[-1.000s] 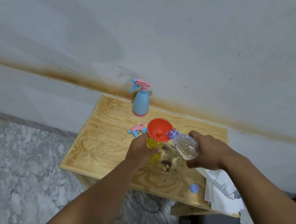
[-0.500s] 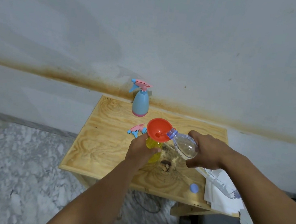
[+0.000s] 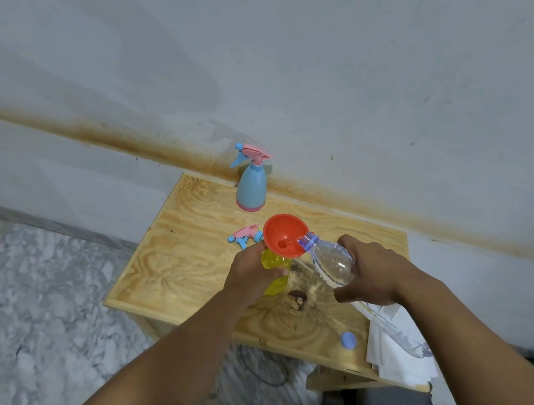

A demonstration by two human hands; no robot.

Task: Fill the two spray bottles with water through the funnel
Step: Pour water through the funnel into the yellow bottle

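The yellow spray bottle (image 3: 275, 271) stands near the middle of the wooden table (image 3: 184, 252) with its sprayer off, and the red funnel (image 3: 285, 235) sits in its neck. The left hand (image 3: 253, 272) is wrapped around the yellow bottle, fingers curled about its body just under the funnel. The right hand (image 3: 368, 273) grips a clear plastic water bottle (image 3: 332, 265) around its upper body, thumb below and fingers over the top, tilted so that its open mouth rests at the funnel's rim; a thin stream of water shows inside the funnel. The bottle's lower end reaches back over the table's right edge.

Just left of the funnel lies a pink and blue spray head (image 3: 245, 234), flat on the wood. The blue spray bottle (image 3: 251, 186) stands upright at the table's far edge by the wall, its pink and blue sprayer fitted. A blue cap (image 3: 348, 341) lies near the front right corner, beside white paper (image 3: 398, 359). No label or writing can be read on any of the bottles.
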